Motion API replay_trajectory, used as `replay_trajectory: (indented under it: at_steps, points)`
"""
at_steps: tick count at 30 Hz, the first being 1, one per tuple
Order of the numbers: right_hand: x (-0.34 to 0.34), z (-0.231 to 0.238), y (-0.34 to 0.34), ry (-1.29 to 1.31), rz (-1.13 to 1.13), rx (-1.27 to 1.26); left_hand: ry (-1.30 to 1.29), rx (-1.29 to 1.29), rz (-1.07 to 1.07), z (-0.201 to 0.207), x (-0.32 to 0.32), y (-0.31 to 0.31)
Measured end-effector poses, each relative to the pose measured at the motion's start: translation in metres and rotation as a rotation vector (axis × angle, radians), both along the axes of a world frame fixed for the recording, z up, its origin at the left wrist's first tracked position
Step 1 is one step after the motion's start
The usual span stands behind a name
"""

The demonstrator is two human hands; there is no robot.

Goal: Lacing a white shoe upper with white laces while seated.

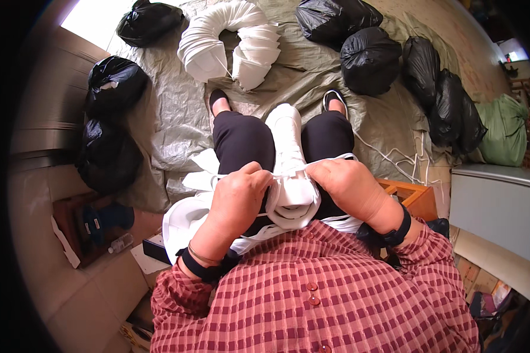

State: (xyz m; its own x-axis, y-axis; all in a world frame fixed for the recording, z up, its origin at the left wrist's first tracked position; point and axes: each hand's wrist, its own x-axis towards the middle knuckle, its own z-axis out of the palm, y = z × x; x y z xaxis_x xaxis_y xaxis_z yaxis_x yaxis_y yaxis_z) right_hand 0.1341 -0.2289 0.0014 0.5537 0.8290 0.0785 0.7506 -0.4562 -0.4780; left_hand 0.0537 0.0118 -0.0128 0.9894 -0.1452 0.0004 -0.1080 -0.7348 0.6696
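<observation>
Across my lap lies a long white bundle of nested, curved pieces (286, 138), its rounded open end towards me; I cannot tell what the pieces are. A white cord (290, 174) crosses over the bundle near that end. My left hand (239, 193) is closed on the cord at the bundle's left side, fingers pinched together. On the right side my right hand (346, 183) grips the same cord, its fingers partly hidden behind the thumb. More loose white pieces (185, 220) rest beside my left forearm.
A curled stack of white pieces (227, 35) sits ahead on a grey-green sheet (182, 132). Several black plastic bags (370, 60) stand around it. Loose white cords (415, 162) lie at right, near a wooden frame (415, 197), a green sack (503, 129) and a pale cabinet (500, 206).
</observation>
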Motion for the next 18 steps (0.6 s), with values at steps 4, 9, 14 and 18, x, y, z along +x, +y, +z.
replay_trajectory:
  at_steps: [4,9,14,18]
  points:
    - [-0.014,-0.003,0.0,0.107,-0.134,0.063,0.075,-0.109,-0.162,-0.004,0.019,0.012]
    - [-0.036,0.001,0.007,0.185,-0.38,0.13,0.073,0.005,-0.164,-0.007,0.024,0.004]
    - [-0.047,-0.009,0.004,0.113,-0.425,0.132,-0.036,0.1,0.07,0.01,-0.008,-0.029]
    - [-0.046,-0.01,0.01,0.138,-0.418,0.143,-0.065,0.069,0.194,0.001,-0.02,-0.031]
